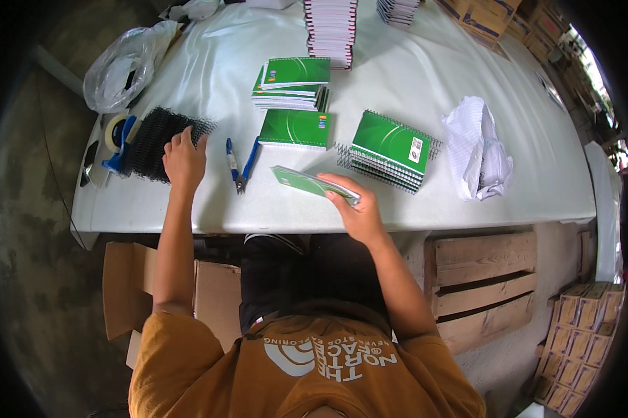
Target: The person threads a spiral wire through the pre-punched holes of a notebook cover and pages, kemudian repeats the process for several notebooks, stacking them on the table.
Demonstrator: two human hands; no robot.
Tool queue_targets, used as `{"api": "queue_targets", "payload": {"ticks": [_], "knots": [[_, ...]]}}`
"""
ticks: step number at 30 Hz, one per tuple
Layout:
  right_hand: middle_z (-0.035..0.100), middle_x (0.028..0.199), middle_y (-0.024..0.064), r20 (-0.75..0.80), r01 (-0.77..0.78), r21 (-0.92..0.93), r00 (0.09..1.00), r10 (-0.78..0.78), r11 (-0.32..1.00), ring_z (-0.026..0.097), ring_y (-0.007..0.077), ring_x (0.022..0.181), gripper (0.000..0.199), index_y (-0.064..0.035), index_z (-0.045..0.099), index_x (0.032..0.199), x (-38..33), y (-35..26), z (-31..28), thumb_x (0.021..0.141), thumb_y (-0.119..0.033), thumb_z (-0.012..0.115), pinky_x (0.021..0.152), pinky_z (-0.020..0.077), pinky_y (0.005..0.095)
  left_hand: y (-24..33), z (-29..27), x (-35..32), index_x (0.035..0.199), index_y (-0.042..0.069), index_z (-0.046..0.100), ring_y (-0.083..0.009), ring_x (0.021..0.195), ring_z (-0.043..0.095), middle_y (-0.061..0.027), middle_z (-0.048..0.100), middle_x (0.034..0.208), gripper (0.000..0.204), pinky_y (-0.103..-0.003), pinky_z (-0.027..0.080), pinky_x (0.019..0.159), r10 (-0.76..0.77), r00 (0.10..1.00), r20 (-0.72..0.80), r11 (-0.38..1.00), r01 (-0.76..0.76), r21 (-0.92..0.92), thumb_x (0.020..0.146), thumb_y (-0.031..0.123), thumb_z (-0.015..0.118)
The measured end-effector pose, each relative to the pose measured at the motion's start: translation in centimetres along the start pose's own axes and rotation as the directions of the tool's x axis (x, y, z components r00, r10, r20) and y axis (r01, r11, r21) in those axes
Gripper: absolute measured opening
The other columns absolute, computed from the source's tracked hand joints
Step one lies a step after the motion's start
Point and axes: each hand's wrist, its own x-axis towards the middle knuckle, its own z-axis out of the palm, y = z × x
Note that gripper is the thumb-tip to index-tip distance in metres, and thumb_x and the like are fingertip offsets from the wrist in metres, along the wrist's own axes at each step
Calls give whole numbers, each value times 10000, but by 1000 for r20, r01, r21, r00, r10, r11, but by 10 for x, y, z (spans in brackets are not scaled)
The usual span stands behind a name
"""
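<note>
My right hand [355, 212] is closed on a thin green notebook [307, 182], tilted above the table's near edge. On the left, my left hand [183, 160] rests over a heap of black spiral binding coils [155, 143], fingers apart and slightly bent; whether a coil lies between them is hard to see. Blue-handled cutting pliers [240, 167] lie just right of that heap. Beyond the held notebook sits a small pile of green notebooks [296, 129]. A stack of green notebooks [390, 143] stands to the right, with wire-like coil ends sticking out at its sides.
More green notebooks [296, 72] are piled farther back, before a tall stack of books [330, 31]. A blue tape dispenser [122, 143] stands at the left edge under a clear plastic bag [129, 66]. A crumpled white bag [477, 150] lies right. Below are an open cardboard box [216, 296] and a wooden crate [484, 285].
</note>
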Motion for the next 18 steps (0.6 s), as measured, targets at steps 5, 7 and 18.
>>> {"api": "queue_targets", "payload": {"ticks": [5,7,18], "knots": [[657,1075,85,129,40,-34,991,-35,999,604,141,982,235,-14,628,1093,8,11,-11,864,-29,578,870,452,271,-11,20,-2,954,111,654,-287,831,608,-90,621,893,286,-405,480,701,-66,989,131,997,60,48,847,366,582],[659,1065,83,142,8,-22,990,-4,1000,597,129,970,245,-12,626,1102,11,9,-16,862,-37,587,865,449,262,-13,6,6,911,115,674,-284,816,613,-79,630,872,265,-400,479,693,-21,997,72,999,18,39,838,355,590],[658,1047,97,80,-75,-45,994,78,996,582,108,916,293,6,602,1143,9,17,-20,854,-41,601,826,461,254,73,-45,-18,1105,26,534,-138,713,471,-87,540,860,497,-293,428,669,278,683,676,534,475,-699,941,482,426]]}}
